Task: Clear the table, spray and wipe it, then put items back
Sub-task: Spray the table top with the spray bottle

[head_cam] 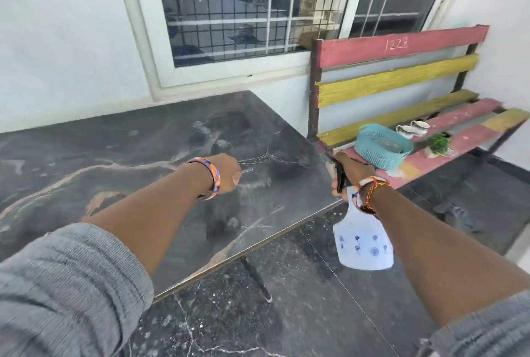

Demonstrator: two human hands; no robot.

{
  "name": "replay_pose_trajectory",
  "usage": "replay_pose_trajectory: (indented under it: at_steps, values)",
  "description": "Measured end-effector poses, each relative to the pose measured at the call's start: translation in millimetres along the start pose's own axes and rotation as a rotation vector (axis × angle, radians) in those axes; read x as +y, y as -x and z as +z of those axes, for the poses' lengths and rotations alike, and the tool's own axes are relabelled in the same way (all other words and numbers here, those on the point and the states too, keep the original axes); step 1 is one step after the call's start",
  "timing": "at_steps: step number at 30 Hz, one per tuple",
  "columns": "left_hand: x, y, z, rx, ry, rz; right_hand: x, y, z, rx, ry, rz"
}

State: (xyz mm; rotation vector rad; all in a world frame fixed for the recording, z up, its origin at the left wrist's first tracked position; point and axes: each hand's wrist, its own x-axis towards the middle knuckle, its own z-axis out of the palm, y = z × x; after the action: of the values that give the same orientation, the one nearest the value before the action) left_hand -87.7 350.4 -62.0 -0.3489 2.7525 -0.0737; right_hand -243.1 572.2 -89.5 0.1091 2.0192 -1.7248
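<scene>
The dark marbled counter [120, 156] carries nothing at this moment; its things sit on the painted slat bench [401, 81] to the right: a teal woven basket [383, 146], two small white cups [413, 127] just beyond it, and a little potted plant [438, 144] to their right. So clearing looks done, and the spraying step seems to be the one in hand.

The right hand [348, 173] has its grip clamped on the black trigger head of a white spray bottle [362, 245], which hangs below the wrist, off the near right edge of the counter and over the floor. The nozzle appears to point left toward the tabletop, though it is partly hidden by the fingers. The left hand [228, 173] is held over the middle of the counter with its grip drawn together into a loose fist; it looks empty, and no cloth shows anywhere in view.

Risks, as I judge them: the bottle is close to the basket and cups, so a swing of the right arm could knock them, or mist could drift onto them. Spraying from beyond the edge may send liquid onto the floor, leaving a slick patch underfoot. The left hand sits in the likely spray path and could get wet. With no wipe at hand, the liquid may sit and streak before it is wiped
</scene>
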Motion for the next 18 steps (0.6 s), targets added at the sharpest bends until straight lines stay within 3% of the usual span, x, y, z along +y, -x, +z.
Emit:
replay_pose_trajectory:
  at_steps: [5, 14, 18]
  values:
    - [79.4, -82.8, -32.7, 0.05, 0.051, 0.125, -3.1, -38.0, -72.2, 0.031, 0.233, -0.071]
    - [192.5, -179.0, -80.4, 0.037, 0.016, 0.322, -18.1, -98.3, -164.6, 0.053, 0.158, -0.119]
    - [214.3, -236.8, -98.7, 0.023, 0.007, 0.288, -19.8, -151.1, -188.6, 0.092, 0.188, -0.083]
